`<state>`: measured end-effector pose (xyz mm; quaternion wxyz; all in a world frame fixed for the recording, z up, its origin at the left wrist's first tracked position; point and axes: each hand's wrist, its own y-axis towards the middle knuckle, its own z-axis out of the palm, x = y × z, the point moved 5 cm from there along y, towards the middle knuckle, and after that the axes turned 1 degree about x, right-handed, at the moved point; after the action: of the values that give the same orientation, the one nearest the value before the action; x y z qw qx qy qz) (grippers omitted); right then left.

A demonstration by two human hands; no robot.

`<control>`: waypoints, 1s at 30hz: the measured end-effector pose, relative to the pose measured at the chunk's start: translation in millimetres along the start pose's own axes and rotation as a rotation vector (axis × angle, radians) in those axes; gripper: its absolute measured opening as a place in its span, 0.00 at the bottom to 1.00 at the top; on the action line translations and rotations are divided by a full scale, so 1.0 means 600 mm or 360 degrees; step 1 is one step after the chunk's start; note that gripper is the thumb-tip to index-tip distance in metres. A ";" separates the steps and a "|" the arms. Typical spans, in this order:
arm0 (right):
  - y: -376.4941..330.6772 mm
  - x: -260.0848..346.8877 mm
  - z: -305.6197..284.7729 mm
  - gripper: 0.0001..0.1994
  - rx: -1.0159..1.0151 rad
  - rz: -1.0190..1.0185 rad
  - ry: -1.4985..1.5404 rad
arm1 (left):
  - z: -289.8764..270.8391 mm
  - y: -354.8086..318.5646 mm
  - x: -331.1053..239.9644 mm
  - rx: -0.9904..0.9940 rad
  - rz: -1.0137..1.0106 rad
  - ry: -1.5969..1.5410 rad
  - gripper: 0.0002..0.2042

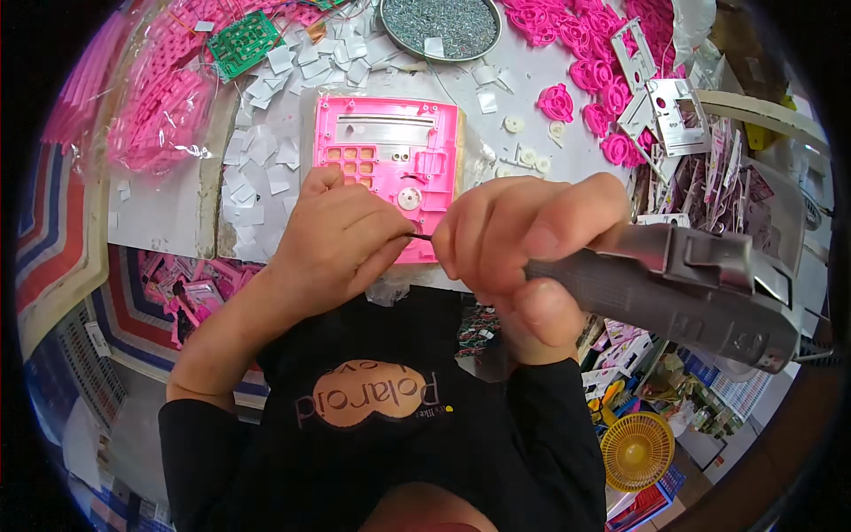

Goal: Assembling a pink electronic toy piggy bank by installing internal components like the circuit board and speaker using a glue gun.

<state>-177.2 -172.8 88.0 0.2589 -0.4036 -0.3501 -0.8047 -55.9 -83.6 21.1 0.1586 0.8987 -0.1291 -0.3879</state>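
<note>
A grey electric screwdriver (656, 284) lies across my right hand (532, 244), whose fingers are wrapped round its front end. Its thin dark bit (423, 236) points left and meets the fingertips of my left hand (341, 230). Those left fingers are pinched together; whatever sits between them is hidden. Under both hands lies a pink plastic housing (434, 142), inner side up, with a square grid of openings, a silvery strip and a round white gear (409, 198). My hands cover its lower part.
A round tray of small screws (385, 27) stands at the back. Pink ring-shaped parts (556, 103) and white plastic frames (678, 115) pile up at the right. White paper squares (257, 191), a green circuit board (244, 44) and bagged pink parts (164, 115) lie left. A yellow basket (638, 450) stands lower right.
</note>
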 end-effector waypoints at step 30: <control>0.021 -0.029 -0.081 0.22 -0.0014 -0.0194 -0.0163 | -0.057 0.056 0.086 0.0212 0.0126 0.0484 0.09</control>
<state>-181.7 -215.7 57.2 0.1894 -0.4233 -0.3832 -0.7988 0.2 -126.5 22.5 0.1315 0.9498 -0.1642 -0.2314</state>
